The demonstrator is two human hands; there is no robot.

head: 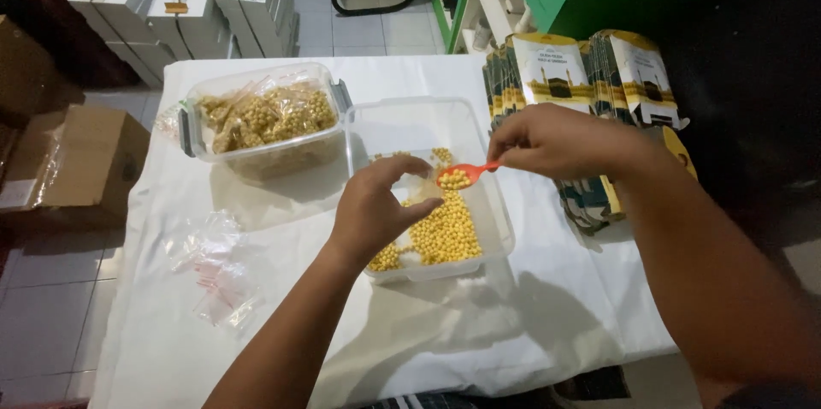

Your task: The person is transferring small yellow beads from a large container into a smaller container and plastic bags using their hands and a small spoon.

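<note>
My right hand [560, 139] grips a small orange spoon [466, 174] loaded with yellow round beads, held level over a clear plastic tub [496, 234] half full of the same yellow beads [445, 234]. My left hand [376, 204] hovers over the tub's left side, fingers curled around a small clear bag [425, 191] held open just beside the spoon's bowl. The bag is mostly hidden by my fingers.
A second clear tub [261, 157] at the back left holds several filled bead packets. Empty little zip bags [214, 276] lie on the white tablecloth [479, 323] at left. Stacks of printed pouches [590, 75] stand at right. Cardboard boxes [77, 161] sit on the floor to the left.
</note>
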